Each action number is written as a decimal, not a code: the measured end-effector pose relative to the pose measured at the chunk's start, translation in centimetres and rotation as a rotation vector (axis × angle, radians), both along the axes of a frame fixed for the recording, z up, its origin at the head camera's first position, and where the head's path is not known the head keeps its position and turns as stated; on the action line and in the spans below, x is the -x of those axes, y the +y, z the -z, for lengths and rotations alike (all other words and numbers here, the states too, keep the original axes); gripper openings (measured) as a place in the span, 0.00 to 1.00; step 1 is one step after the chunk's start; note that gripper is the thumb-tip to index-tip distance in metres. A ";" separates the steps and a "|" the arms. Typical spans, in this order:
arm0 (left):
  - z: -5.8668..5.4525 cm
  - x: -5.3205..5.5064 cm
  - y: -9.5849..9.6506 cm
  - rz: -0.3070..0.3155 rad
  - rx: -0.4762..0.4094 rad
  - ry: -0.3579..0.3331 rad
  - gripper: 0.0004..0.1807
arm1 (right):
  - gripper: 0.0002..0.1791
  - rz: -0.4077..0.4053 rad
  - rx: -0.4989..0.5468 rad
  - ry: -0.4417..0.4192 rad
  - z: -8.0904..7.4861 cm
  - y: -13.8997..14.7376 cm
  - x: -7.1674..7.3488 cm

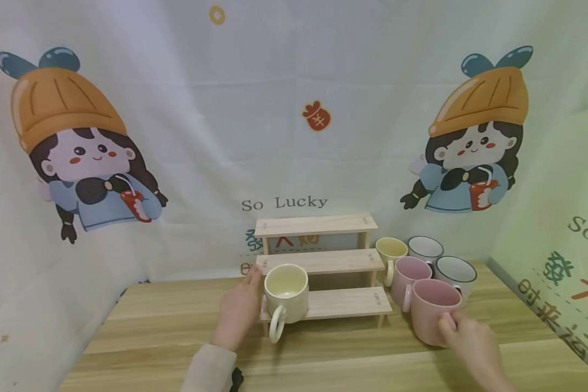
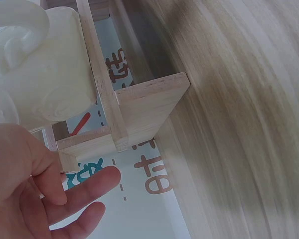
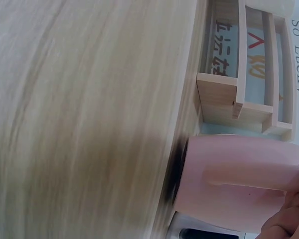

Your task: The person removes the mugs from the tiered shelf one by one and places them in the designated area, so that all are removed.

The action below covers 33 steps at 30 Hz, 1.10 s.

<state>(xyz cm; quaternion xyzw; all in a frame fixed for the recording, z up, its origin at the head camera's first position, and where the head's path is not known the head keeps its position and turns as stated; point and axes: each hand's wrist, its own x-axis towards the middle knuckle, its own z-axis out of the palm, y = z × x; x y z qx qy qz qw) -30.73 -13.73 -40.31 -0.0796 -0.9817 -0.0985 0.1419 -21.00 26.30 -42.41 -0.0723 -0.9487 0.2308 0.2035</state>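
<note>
A cream mug stands at the left end of the lowest step of a three-tier wooden stand, its handle towards me. My left hand is just left of this mug by the stand's end. In the left wrist view the fingers of that hand are loosely extended beside the stand, not curled round the mug. Over at the right, my right hand grips the handle of a pink mug. The right wrist view shows this pink mug upright, close to the tabletop; whether its base touches is unclear.
Behind the gripped mug, right of the stand, cluster another pink mug, a yellow mug and two white mugs with dark rims, one behind the other. A printed cloth hangs behind the wooden table.
</note>
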 end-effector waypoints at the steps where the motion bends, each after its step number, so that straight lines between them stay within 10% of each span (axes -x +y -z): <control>1: 0.1 0.1 0.0 0.001 -0.001 0.000 0.30 | 0.18 0.003 -0.004 0.010 0.1 -0.1 0.0; 33: 0.1 -0.1 0.3 0.001 0.004 0.005 0.28 | 0.20 -0.023 -0.054 -0.114 0.3 -0.4 0.0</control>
